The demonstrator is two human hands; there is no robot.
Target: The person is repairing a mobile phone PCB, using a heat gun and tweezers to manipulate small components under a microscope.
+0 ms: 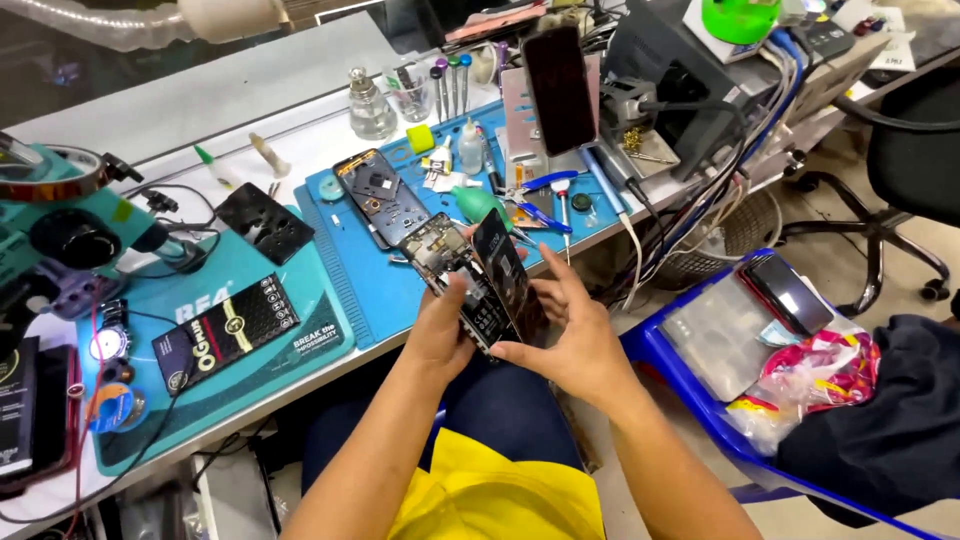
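fingers (560, 268) parting dark screen (508, 278), opened phone (455, 280)

Long white workbench (300, 120) runs diagonally across the view, bright even light, blue work mats (250, 290) laid over its near half and a microscope (60, 230) at the far left. Black office chair (900, 150) on a wheeled base stands at right on a pale, scuffed floor (830, 220). Blue plastic bin (690, 390) sits just beside the bench edge, cables (700, 200) hanging down behind it.
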